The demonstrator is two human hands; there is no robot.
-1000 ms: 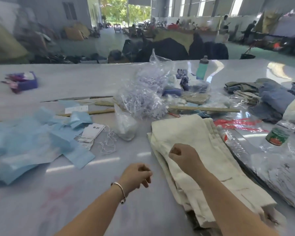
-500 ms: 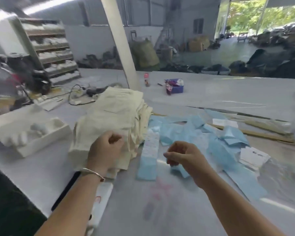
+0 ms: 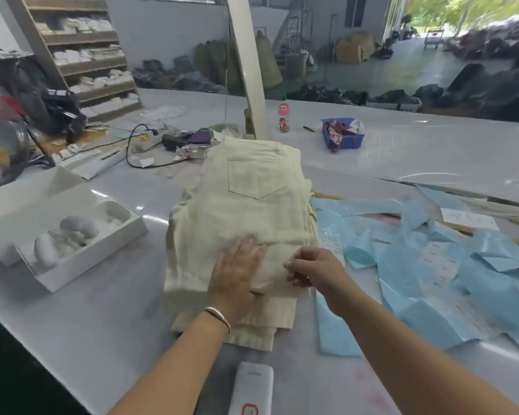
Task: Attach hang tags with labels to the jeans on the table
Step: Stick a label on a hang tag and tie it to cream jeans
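A stack of folded cream jeans (image 3: 246,205) lies on the grey table (image 3: 102,310), a back pocket showing on the top pair. My left hand (image 3: 237,271) lies flat on the near part of the top pair, fingers straight. Just to its right, my right hand (image 3: 312,271) hovers at the stack's near right edge with fingers curled; what it pinches, if anything, is too small to tell. Light blue paper sheets with white hang tags and labels (image 3: 438,265) are scattered to the right of the stack.
An open white box (image 3: 57,235) with white lumps sits at the left. A white device (image 3: 252,387) lies near the front edge. Behind the stack stand a pillar (image 3: 249,70), cables (image 3: 138,145), a small bottle (image 3: 283,118) and a blue box (image 3: 343,134).
The view swung left from one cream stack to this one. My left hand went from curled on the stack to lying flat on it. My right hand moved left to the stack's edge.
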